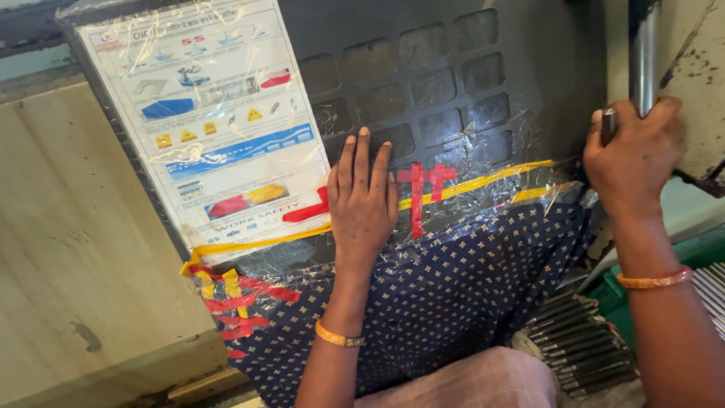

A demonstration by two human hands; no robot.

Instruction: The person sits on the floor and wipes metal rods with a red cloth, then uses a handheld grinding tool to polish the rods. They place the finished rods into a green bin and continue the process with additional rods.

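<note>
My left hand [362, 198] lies flat, fingers together and pointing up, on a dark grey machine panel [445, 83] with square recesses, partly covered in clear plastic film. Red tape [418, 198] and yellow tape [483, 181] strips run beside the hand. Below it hangs a dark blue cloth [468, 279] with small gold dots, under plastic. My right hand [634, 155] is closed around a vertical metal lever [643, 57] at the panel's right edge. Each wrist wears an orange bangle.
A laminated safety sheet [211, 113] with pictures is taped to the panel's left side. A beige wall or cabinet face [75, 249] stands at the left. Several metal rods [581, 340] lie in a green tray at the lower right.
</note>
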